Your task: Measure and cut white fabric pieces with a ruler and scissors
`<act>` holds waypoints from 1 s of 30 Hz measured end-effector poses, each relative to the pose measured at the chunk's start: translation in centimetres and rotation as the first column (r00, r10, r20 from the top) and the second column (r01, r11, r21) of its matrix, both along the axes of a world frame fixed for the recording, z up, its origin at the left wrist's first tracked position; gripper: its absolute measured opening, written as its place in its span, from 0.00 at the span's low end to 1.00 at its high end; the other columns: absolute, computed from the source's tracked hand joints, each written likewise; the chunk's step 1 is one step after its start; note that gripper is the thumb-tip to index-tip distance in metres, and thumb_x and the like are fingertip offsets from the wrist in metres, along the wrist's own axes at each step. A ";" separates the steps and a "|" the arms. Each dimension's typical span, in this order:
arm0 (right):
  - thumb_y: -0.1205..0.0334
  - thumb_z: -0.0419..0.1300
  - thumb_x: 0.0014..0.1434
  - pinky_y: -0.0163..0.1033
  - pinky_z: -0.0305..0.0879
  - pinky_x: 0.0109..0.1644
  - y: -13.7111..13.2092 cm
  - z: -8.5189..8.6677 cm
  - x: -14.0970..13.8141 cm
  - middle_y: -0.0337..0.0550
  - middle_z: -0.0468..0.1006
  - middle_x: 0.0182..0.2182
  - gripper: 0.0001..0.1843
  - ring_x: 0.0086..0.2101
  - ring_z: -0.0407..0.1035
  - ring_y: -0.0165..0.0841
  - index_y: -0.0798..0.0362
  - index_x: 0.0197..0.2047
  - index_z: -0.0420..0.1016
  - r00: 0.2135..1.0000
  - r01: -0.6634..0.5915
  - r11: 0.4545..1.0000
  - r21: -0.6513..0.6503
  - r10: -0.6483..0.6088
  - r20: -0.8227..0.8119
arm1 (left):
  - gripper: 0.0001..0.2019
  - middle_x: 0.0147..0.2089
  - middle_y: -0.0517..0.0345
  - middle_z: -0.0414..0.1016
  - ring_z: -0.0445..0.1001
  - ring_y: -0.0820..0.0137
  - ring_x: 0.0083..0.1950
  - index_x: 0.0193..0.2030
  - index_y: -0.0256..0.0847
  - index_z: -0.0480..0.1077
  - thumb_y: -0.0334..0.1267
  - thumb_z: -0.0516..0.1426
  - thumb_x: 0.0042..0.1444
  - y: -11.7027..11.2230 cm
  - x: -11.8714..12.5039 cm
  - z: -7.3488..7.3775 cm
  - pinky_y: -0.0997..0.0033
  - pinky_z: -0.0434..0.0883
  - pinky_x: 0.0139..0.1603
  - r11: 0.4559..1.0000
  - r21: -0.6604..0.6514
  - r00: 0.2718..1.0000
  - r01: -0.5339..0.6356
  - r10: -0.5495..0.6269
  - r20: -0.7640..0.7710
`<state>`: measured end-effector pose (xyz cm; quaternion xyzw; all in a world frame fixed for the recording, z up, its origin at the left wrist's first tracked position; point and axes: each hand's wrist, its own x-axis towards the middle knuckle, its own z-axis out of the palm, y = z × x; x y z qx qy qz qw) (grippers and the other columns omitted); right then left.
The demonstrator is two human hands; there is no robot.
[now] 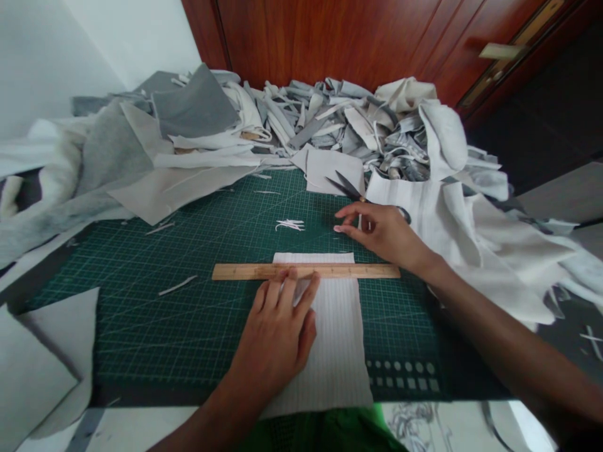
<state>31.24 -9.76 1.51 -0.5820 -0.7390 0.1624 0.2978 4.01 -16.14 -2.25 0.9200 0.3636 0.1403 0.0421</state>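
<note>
L hand (277, 323) flat-ish, fingertips pressing wooden ruler (346, 270) across striped cloth (334, 345) nr its far edge, on green mat (164, 339). R hand (391, 232) apart from it, thumb & fingers parted, nothing visibly gripped, beside scissors (347, 187). Prob. measuring/aligning step; next move calls for steady ruler. Beyond: white trimmings (291, 224), then fabric scraps (320, 122).

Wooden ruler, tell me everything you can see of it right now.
The ruler is a straight, flat, pale-brown strip, apparently wood, with markings too small to read. It lies crosswise over the striped whitish cloth, near its far edge, both ends reaching past the cloth over the green cutting mat. The left hand rests its fingertips near the ruler's middle, hiding part of it.
</note>
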 end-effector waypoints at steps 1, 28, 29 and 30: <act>0.56 0.64 0.66 0.36 0.61 0.30 0.5 -0.4 -0.4 0.41 0.84 0.35 0.14 0.23 0.62 0.26 0.53 0.52 0.80 1.000 -0.004 1.000 -0.002 0.004 -0.029 | 0.25 0.66 0.36 0.70 0.68 0.45 0.66 0.72 0.36 0.66 0.37 0.50 0.71 0.0 -0.1 0.0 0.40 0.71 0.60 1.000 -0.004 1.000 -0.003 0.003 0.007; 0.49 0.53 0.72 0.57 0.73 0.52 -5.2 -3.9 8.3 0.59 0.75 0.52 0.21 0.48 0.74 0.51 0.55 0.58 0.73 0.812 0.301 0.936 0.184 -0.353 0.464 | 0.23 0.66 0.45 0.71 0.67 0.54 0.69 0.70 0.37 0.65 0.33 0.50 0.71 1.5 -1.7 0.6 0.45 0.67 0.71 0.991 0.060 0.993 0.120 -0.121 0.015; 0.48 0.53 0.72 0.58 0.73 0.52 -5.1 -4.0 8.2 0.59 0.75 0.52 0.22 0.48 0.74 0.51 0.55 0.59 0.72 0.802 0.311 0.932 0.185 -0.362 0.475 | 0.22 0.66 0.46 0.72 0.68 0.55 0.68 0.70 0.37 0.65 0.34 0.50 0.71 1.9 -1.8 0.9 0.47 0.68 0.70 0.988 0.064 0.990 0.141 -0.141 0.000; 0.48 0.53 0.72 0.58 0.73 0.52 -5.1 -4.0 8.1 0.60 0.75 0.52 0.23 0.48 0.74 0.52 0.55 0.60 0.71 0.795 0.314 0.932 0.181 -0.363 0.487 | 0.22 0.65 0.46 0.72 0.69 0.56 0.67 0.70 0.38 0.65 0.34 0.49 0.71 2.5 -1.8 1.2 0.48 0.69 0.69 0.985 0.060 0.987 0.162 -0.162 -0.013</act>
